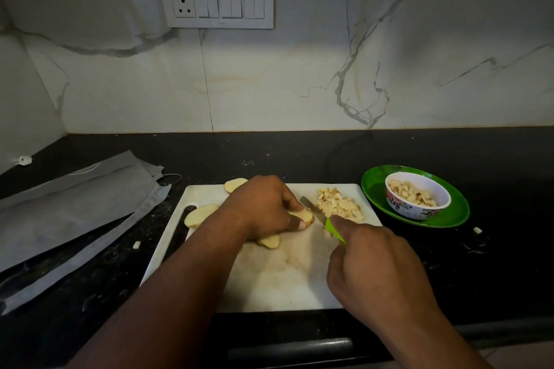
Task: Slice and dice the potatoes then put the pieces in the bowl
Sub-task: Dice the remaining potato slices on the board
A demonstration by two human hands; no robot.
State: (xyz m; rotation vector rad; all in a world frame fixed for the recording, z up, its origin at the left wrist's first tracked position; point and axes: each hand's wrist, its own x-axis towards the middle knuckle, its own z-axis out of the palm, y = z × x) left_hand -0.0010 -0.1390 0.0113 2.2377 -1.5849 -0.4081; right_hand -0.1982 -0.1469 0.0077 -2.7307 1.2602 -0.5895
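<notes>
On the white cutting board [269,284], my left hand [263,207] holds a potato slice [304,216] down with curled fingers and thumb. My right hand [374,266] grips a knife by its green handle [335,229]; the blade [311,207] lies against the slice's right side. A pile of diced potato [340,205] sits at the board's far right. More slices lie at the far left edge [235,184], on the left [199,215] and under my left wrist [269,241]. The floral bowl [419,207], holding diced pieces, stands on a green plate [449,219] to the right.
A grey cloth bag [69,213] lies on the black counter [299,156] to the left. Stray potato bits lie on the counter at left [136,245] and right [477,230]. A marble wall with a switch panel [216,5] rises behind.
</notes>
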